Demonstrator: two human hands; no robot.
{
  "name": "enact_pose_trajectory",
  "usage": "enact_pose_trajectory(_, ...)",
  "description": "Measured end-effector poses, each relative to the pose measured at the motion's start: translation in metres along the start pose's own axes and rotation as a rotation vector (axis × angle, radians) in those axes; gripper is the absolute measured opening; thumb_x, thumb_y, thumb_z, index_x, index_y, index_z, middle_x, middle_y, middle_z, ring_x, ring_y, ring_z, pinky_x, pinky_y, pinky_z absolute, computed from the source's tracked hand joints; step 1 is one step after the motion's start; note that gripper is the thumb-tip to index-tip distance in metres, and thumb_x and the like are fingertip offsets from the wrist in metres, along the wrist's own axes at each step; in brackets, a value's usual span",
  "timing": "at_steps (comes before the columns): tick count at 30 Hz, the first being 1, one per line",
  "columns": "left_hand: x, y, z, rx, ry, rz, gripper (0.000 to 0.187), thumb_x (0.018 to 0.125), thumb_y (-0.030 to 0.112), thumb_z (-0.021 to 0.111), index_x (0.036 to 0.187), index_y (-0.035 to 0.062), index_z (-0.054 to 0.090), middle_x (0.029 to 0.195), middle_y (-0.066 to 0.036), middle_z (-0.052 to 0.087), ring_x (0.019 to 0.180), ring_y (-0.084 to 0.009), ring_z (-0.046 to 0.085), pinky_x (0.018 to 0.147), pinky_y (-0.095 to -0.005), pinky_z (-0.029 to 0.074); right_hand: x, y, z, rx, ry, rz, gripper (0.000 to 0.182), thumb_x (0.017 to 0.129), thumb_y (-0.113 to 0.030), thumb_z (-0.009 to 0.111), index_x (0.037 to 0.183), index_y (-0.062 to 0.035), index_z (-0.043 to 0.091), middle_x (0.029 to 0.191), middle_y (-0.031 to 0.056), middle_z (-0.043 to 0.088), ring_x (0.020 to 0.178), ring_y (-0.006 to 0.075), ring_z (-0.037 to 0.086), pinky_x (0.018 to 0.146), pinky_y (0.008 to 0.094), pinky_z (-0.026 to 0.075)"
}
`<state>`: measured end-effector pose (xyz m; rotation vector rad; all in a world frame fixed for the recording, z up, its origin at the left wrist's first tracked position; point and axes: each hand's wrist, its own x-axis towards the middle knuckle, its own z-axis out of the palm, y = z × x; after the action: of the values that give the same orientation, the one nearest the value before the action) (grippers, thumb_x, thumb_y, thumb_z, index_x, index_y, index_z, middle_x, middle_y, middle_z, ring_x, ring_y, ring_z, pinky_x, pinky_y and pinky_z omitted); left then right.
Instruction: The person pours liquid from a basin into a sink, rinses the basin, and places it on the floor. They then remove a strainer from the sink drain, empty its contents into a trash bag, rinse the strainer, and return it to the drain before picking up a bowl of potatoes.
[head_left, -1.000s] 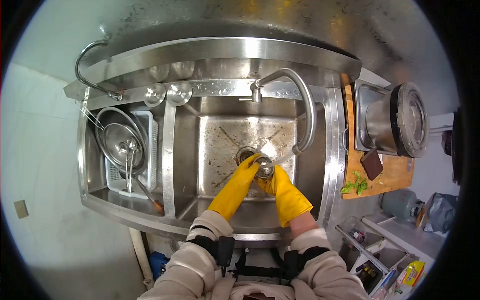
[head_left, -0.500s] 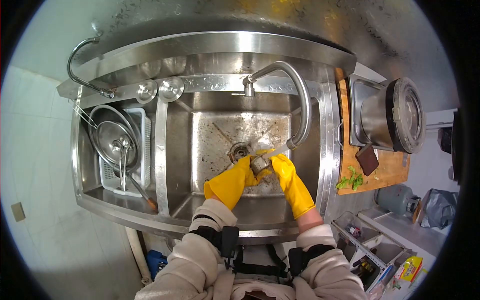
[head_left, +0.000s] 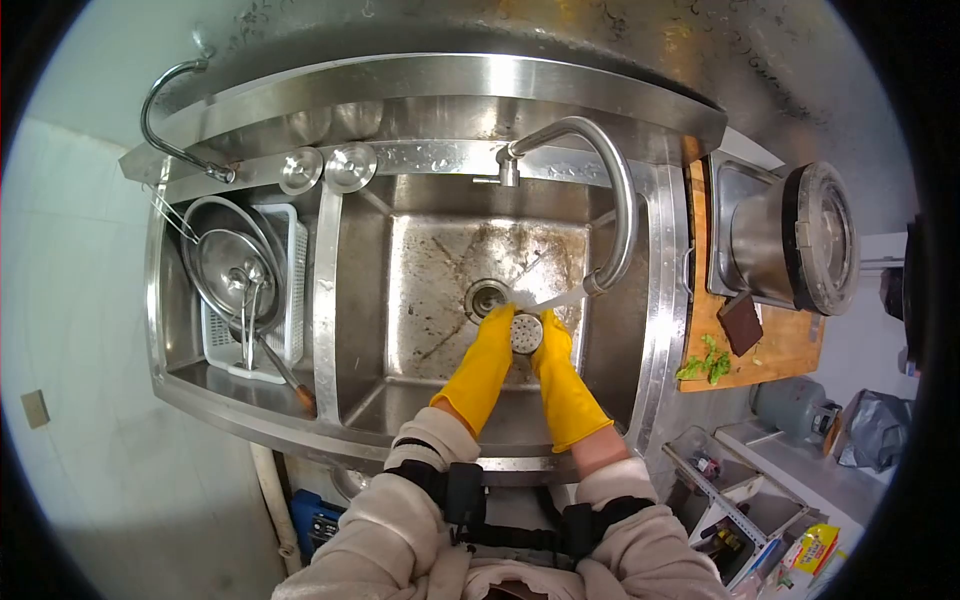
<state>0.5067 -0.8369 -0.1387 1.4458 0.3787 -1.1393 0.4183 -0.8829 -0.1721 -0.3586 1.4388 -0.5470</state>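
Note:
A round metal sink strainer with a perforated face is held between my two hands, low over the sink basin. My left hand, in a yellow rubber glove, grips its left side. On the other side, my right hand, gloved the same way, closes against the strainer's rim. Water runs from the curved faucet down to the left, onto or just beyond the strainer. The drain hole lies slightly up and left of my hands. Dark specks of dirt dot the basin floor.
In the left basin, a white basket holds metal bowls, ladles and a strainer. Two metal lids lie on the ledge. At the right, a wooden board bears a lidded steel pot, a dark block and green leaves.
The strainer has turned so its perforated face points up toward me. My hands have drawn closer together around it, and the view has shifted slightly.

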Motion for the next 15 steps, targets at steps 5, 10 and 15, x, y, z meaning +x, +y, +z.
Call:
enact_pose_trajectory(5, 0.085, -0.06, -0.005, 0.467, -0.115, 0.254, 0.026, 0.088, 0.027, 0.053, 0.097, 0.0069, 0.067, 0.093, -0.007, 0.066, 0.08, -0.0197, 0.061, 0.071, -0.0329, 0.049, -0.017, -0.025, 0.003, 0.321, -0.148, 0.132, 0.03, 0.089, -0.032, 0.059, 0.1, -0.0045, 0.061, 0.095, 0.0108, 0.065, 0.077, 0.0255, 0.064, 0.068, 0.0395, 0.054)
enact_pose_trajectory(10, 0.045, -0.009, 0.019, -0.231, -0.076, -0.134, 0.027, 0.09, 0.028, 0.052, 0.099, 0.0054, 0.065, 0.094, -0.01, 0.067, 0.082, -0.0239, 0.064, 0.072, -0.0355, 0.053, -0.043, -0.071, 0.008, 0.196, -0.041, 0.202, 0.029, 0.092, -0.024, 0.055, 0.109, -0.0016, 0.062, 0.092, 0.0118, 0.065, 0.077, 0.0277, 0.062, 0.065, 0.036, 0.053)
enact_pose_trajectory(15, 0.01, 0.023, 0.028, -0.495, -0.146, -0.472, 0.026, 0.092, 0.026, 0.052, 0.102, 0.0054, 0.064, 0.098, -0.011, 0.067, 0.091, -0.0265, 0.063, 0.082, -0.0439, 0.052, -0.02, -0.071, -0.003, 0.115, -0.215, -0.046, 0.027, 0.093, -0.016, 0.053, 0.112, 0.0016, 0.062, 0.099, 0.0123, 0.066, 0.091, 0.0219, 0.062, 0.077, 0.0339, 0.051)
